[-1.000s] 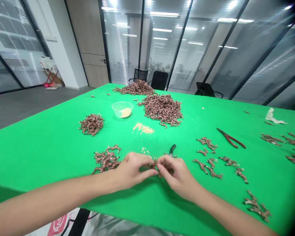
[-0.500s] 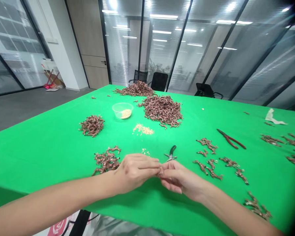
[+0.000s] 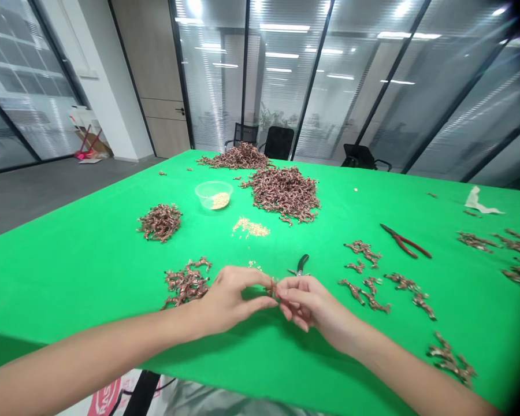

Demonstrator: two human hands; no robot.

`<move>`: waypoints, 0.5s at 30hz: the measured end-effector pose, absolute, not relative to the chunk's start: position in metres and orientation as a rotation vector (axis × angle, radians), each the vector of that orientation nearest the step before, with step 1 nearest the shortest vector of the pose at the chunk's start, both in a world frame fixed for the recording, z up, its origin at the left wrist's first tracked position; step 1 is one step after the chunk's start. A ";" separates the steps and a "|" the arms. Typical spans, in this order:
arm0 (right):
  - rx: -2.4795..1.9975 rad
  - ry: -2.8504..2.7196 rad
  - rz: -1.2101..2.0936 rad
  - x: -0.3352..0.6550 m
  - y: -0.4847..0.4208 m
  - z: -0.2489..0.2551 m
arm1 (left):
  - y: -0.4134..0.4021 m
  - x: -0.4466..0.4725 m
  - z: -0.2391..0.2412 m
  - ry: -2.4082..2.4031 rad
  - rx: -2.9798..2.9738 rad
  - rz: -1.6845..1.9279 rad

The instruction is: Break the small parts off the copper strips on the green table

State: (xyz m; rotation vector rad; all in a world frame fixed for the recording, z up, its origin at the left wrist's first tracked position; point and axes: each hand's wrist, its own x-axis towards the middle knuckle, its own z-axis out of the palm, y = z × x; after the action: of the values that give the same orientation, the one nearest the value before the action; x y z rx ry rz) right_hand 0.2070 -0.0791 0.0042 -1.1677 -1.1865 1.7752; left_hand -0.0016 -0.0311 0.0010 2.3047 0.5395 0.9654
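Note:
My left hand [image 3: 236, 294] and my right hand [image 3: 314, 303] meet over the near part of the table. Between their fingertips is a small brown figurine [image 3: 271, 289], mostly hidden. My right thumb and index finger pinch its right end, while my left index finger and thumb lie around its left side. Just beyond the right hand are small cutters with a black handle [image 3: 303, 263], partly covered. A loose group of brown figurines [image 3: 186, 285] lies left of my left hand, and more figurines [image 3: 375, 303] are scattered to the right.
Two big piles of figurines [image 3: 283, 193] and a smaller pile [image 3: 160, 222] sit farther back. A clear bowl [image 3: 203, 199] holds pale grains, with more grains [image 3: 251, 227] on the green cloth [image 3: 91, 254]. Red-handled pliers [image 3: 405, 240] and white tissue [image 3: 481, 202] lie right.
My left index finger and thumb have spread apart, so the brown figurine shows between the hands. My right hand has shifted slightly left, and its grip looks tighter around the piece.

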 end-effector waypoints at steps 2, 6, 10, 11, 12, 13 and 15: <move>-1.197 -1.263 1.664 0.206 -0.079 0.004 | -0.032 -0.002 0.004 0.651 2.240 0.897; -1.204 -1.404 1.480 0.203 -0.081 0.001 | -0.035 -0.001 0.005 0.749 2.188 0.832; -1.235 -1.483 1.343 0.200 -0.087 -0.001 | -0.036 -0.002 0.001 0.782 2.237 0.819; -1.243 -1.500 1.312 0.200 -0.088 -0.001 | -0.036 -0.002 0.000 0.799 2.246 0.824; -1.252 -1.517 1.282 0.200 -0.089 -0.002 | -0.036 -0.002 -0.001 0.819 2.248 0.829; -1.261 -1.537 1.253 0.200 -0.090 -0.002 | -0.036 -0.002 -0.002 0.839 2.241 0.831; -1.279 -1.576 1.183 0.201 -0.090 -0.003 | -0.036 -0.002 -0.001 0.858 2.204 0.833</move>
State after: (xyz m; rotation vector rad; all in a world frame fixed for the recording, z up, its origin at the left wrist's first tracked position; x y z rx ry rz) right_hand 0.2007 -0.0901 -0.0029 -1.2789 -1.5759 1.1827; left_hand -0.0022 -0.0358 -0.0010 2.2040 0.8581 0.8330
